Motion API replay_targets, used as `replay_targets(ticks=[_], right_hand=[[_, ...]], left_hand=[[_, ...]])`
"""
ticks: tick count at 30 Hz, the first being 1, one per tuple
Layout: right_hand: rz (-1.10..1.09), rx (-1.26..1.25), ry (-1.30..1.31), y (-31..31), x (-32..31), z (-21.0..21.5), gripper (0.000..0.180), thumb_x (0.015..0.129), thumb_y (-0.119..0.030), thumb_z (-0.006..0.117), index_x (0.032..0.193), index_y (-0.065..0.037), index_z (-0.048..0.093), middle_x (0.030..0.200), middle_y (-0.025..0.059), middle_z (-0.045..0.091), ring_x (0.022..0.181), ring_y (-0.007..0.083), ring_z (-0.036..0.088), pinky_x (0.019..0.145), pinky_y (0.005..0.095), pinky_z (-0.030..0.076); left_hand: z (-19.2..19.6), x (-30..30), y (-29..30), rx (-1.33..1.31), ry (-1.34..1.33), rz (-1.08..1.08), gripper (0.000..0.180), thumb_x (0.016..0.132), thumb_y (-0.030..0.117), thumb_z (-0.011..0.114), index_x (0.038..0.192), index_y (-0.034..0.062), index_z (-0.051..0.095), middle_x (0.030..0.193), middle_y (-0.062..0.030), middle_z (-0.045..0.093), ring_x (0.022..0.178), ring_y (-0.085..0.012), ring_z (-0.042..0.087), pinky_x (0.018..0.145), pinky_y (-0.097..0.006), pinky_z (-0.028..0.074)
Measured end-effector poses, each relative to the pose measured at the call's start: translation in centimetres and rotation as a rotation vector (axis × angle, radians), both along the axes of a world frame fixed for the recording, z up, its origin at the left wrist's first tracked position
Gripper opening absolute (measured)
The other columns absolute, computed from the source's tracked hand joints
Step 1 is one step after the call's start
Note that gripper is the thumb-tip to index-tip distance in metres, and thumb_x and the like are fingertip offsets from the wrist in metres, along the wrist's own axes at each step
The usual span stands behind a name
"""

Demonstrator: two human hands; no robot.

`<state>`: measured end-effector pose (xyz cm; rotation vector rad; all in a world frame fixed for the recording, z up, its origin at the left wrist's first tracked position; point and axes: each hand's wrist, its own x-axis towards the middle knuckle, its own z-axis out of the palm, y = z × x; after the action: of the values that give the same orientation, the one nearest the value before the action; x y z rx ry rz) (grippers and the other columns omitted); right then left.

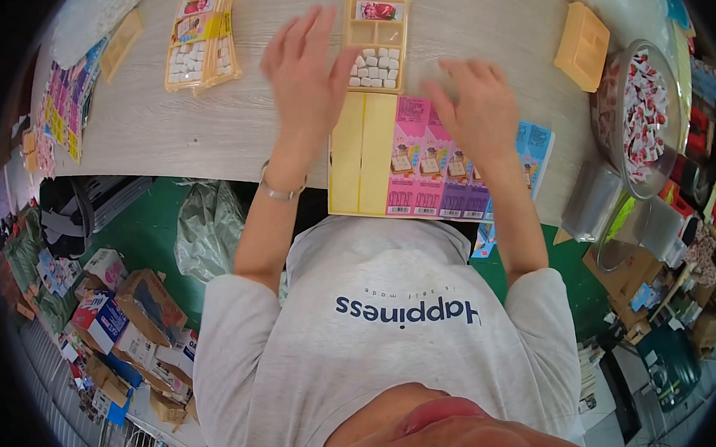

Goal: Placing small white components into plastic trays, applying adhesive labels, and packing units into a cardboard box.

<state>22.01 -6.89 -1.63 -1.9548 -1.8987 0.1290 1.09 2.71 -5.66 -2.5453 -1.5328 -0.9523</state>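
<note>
A pale yellow divided tray [390, 35] lies on the table between my hands. Small white pillow-shaped pieces [374, 67] fill its near compartment, and a packet with a red fruit picture [379, 11] sits in the far one. The two small middle compartments hold nothing. My left hand [303, 73] hovers at the tray's left side, open, fingers stretched and the thumb near its edge. To the right of the tray my right hand [481, 108] is open above a sheet of pink, purple and blue labels [430, 158]; its fingertips are blurred. Bare yellow backing [361, 155] shows on the sheet's left part.
Filled trays [197, 45] are stacked at the left. More yellow trays [583, 45] lie at the far right. A clear bowl of red-and-white wrapped sweets [644, 117] stands at the right edge, beside a metal container [591, 202]. Colourful printed sheets [66, 107] lie far left.
</note>
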Motion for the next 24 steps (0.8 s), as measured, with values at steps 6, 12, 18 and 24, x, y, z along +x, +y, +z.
replay_targets(ticks=[6, 12, 18, 24], right_hand=[[0.092, -0.089, 0.209, -4.1, -0.2, -2.6, 0.027, 0.078, -0.015, 0.077, 0.102, -0.009, 0.068, 0.096, 0.0065, 0.062, 0.097, 0.0299, 0.056, 0.09, 0.0436, 0.044], [0.253, 0.2, 0.243, -3.8, -1.3, -2.5, 0.036, 0.078, -0.014, 0.075, 0.113, -0.011, 0.069, 0.1, 0.0039, 0.064, 0.098, 0.0268, 0.057, 0.089, 0.0406, 0.043], [0.385, 0.413, -0.008, -4.3, -1.3, -4.0, 0.037, 0.072, -0.011, 0.072, 0.109, -0.016, 0.073, 0.106, -0.0032, 0.064, 0.1, 0.018, 0.058, 0.087, 0.0379, 0.044], [0.434, 0.401, 0.002, -3.7, -1.2, -1.7, 0.028, 0.067, -0.01, 0.071, 0.094, -0.015, 0.071, 0.095, -0.0025, 0.063, 0.092, 0.0199, 0.06, 0.086, 0.0367, 0.044]], left_hand=[[2.0, -0.7, -7.6, -0.245, -0.055, -0.311, 0.024, 0.08, 0.03, 0.077, 0.102, 0.0211, 0.072, 0.114, 0.0067, 0.063, 0.107, -0.0176, 0.053, 0.097, -0.04, 0.033], [0.2, -0.5, -8.1, -0.162, -0.061, -0.246, 0.011, 0.086, 0.024, 0.072, 0.089, 0.0164, 0.066, 0.09, 0.0044, 0.063, 0.102, -0.0191, 0.055, 0.098, -0.044, 0.031], [0.7, -0.2, -7.7, -0.23, -0.087, -0.268, 0.008, 0.09, 0.019, 0.066, 0.084, 0.0151, 0.063, 0.083, 0.0016, 0.062, 0.094, -0.0201, 0.055, 0.1, -0.049, 0.028], [0.3, 0.2, -7.3, -0.146, -0.047, -0.247, 0.02, 0.089, 0.033, 0.07, 0.085, 0.0148, 0.063, 0.082, 0.0032, 0.064, 0.088, -0.019, 0.056, 0.099, -0.046, 0.028]])
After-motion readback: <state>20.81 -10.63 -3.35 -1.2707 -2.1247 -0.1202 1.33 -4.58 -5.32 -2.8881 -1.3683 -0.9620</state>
